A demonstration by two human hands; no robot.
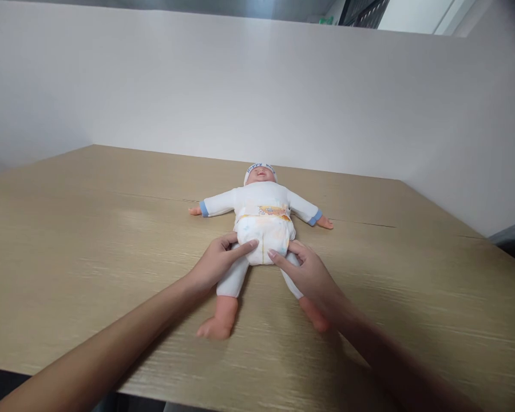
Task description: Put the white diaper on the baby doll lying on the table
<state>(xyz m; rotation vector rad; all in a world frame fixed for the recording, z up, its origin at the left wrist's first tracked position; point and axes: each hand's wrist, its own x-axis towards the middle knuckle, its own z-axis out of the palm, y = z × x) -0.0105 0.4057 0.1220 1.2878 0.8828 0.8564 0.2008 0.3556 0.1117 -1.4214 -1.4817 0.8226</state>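
A baby doll in a white suit with blue cuffs lies on its back, head toward the wall, arms spread and legs toward me. Around its hips sits a white diaper with a printed waistband and a yellow line down the front. My left hand pinches the diaper's edge at the leg on the left, thumb on the front and fingers tucked behind. On the other side, my right hand grips the opposite leg edge in the same way. The fingertips of both hands are partly hidden under the diaper.
The doll lies on a wide wooden table with seams across its top. A white partition wall rises behind the table and continues along the right. The table's near edge runs below my forearms.
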